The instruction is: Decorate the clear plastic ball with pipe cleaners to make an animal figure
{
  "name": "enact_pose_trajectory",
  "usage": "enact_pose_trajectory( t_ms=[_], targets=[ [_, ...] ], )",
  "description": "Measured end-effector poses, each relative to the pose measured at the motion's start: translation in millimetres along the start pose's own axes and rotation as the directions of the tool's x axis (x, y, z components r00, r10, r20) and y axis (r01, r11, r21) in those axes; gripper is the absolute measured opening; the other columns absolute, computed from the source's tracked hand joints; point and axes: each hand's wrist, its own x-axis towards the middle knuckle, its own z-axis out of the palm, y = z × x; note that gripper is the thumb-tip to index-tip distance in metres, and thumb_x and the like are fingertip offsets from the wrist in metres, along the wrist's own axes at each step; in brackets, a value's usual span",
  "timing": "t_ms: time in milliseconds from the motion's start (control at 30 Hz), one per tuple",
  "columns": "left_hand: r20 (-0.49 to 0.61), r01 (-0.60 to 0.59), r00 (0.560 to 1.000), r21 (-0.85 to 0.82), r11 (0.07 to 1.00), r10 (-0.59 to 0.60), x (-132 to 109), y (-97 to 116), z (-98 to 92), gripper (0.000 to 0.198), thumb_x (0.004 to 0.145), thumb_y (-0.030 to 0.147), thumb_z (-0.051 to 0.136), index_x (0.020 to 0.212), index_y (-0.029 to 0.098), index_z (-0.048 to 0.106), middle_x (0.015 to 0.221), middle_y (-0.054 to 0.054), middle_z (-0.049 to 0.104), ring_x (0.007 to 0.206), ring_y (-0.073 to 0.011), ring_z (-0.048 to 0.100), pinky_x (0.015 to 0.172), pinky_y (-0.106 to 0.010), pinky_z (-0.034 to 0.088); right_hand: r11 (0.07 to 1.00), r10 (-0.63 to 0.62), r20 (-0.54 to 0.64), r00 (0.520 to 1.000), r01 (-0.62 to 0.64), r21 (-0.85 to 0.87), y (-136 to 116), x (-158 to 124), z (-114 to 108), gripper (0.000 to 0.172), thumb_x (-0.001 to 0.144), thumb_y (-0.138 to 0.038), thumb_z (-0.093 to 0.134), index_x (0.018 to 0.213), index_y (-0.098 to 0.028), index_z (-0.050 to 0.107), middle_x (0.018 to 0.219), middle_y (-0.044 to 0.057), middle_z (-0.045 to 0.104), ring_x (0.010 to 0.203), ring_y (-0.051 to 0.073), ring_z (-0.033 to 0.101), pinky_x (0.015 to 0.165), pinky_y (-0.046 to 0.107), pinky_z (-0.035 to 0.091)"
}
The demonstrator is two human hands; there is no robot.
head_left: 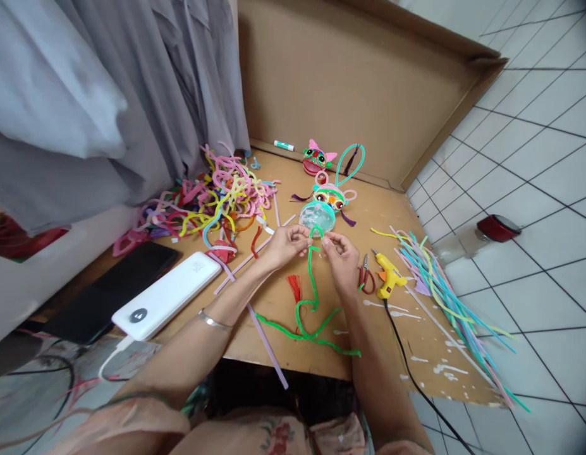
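Observation:
A green pipe cleaner (313,278) is pinched between my left hand (291,245) and my right hand (339,254), its upper end bent into a small loop. The rest of it hangs down toward more green pipe cleaners (305,335) on the table. Just beyond my fingers lies a round, clear teal-rimmed piece (317,217), in front of a decorated animal-face figure (331,198) with pink ears and dark tassels. A red tassel (295,289) rests below my left hand. Red-handled scissors (366,278) lie right of my right hand.
A tangled heap of coloured pipe cleaners (226,196) covers the back left. Nearer are a white power bank (167,296) and a black phone (112,291). Right of the scissors are a yellow glue gun (389,273) with a cord and straight pipe cleaners (456,309). A cardboard wall (359,95) stands behind.

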Motion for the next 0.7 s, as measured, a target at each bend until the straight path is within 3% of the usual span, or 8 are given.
enact_pose_trajectory(
  t_ms=[167, 333, 600, 700],
  targets=[
    [0.028, -0.037, 0.999, 0.188, 0.981, 0.032, -2.2, -4.6, 2.1, 0.030, 0.070, 0.038, 0.072, 0.087, 0.013, 0.071, 0.057, 0.003, 0.062, 0.048, -0.0082, 0.051, 0.051, -0.020, 0.039, 0.999, 0.032, 0.024, 0.999, -0.032, -0.004, -2.2, 3.5, -2.6, 0.022, 0.064, -0.037, 0.075, 0.074, -0.018, 0.071, 0.063, -0.002, 0.068, 0.059, 0.012, 0.059, 0.059, 0.024, 0.050],
    [0.067, -0.134, 0.991, 0.341, 0.930, 0.118, -6.2, -3.6, 2.7, 0.026, 0.077, 0.027, 0.064, 0.093, 0.014, 0.079, 0.082, -0.004, 0.077, 0.069, -0.0157, 0.066, 0.064, -0.023, 0.048, 0.999, 0.049, -0.001, 0.999, -0.049, -0.001, -1.2, 4.0, -2.0, 0.025, 0.062, -0.041, 0.075, 0.067, -0.019, 0.066, 0.050, -0.006, 0.056, 0.046, 0.008, 0.046, 0.048, 0.021, 0.042],
    [0.118, -0.106, 0.991, 0.344, 0.933, 0.069, -9.4, 4.8, 6.7, 0.026, 0.080, 0.019, 0.065, 0.100, 0.014, 0.079, 0.098, -0.005, 0.079, 0.085, -0.0210, 0.071, 0.079, -0.028, 0.052, 0.998, 0.070, -0.025, 0.997, -0.070, 0.003, -2.9, 0.7, 0.8, 0.024, 0.064, -0.040, 0.074, 0.068, -0.018, 0.064, 0.052, -0.006, 0.056, 0.046, 0.007, 0.043, 0.046, 0.021, 0.040],
    [0.084, -0.057, 0.996, 0.359, 0.931, 0.028, -9.8, 7.5, 7.1, 0.028, 0.081, 0.014, 0.063, 0.105, 0.010, 0.078, 0.102, -0.006, 0.079, 0.087, -0.0212, 0.070, 0.081, -0.027, 0.051, 0.997, 0.081, -0.022, 0.997, -0.081, -0.003, -8.4, -1.0, 1.4, 0.021, 0.065, -0.037, 0.073, 0.069, -0.018, 0.064, 0.054, -0.005, 0.056, 0.047, 0.007, 0.044, 0.047, 0.022, 0.041]
  ],
)
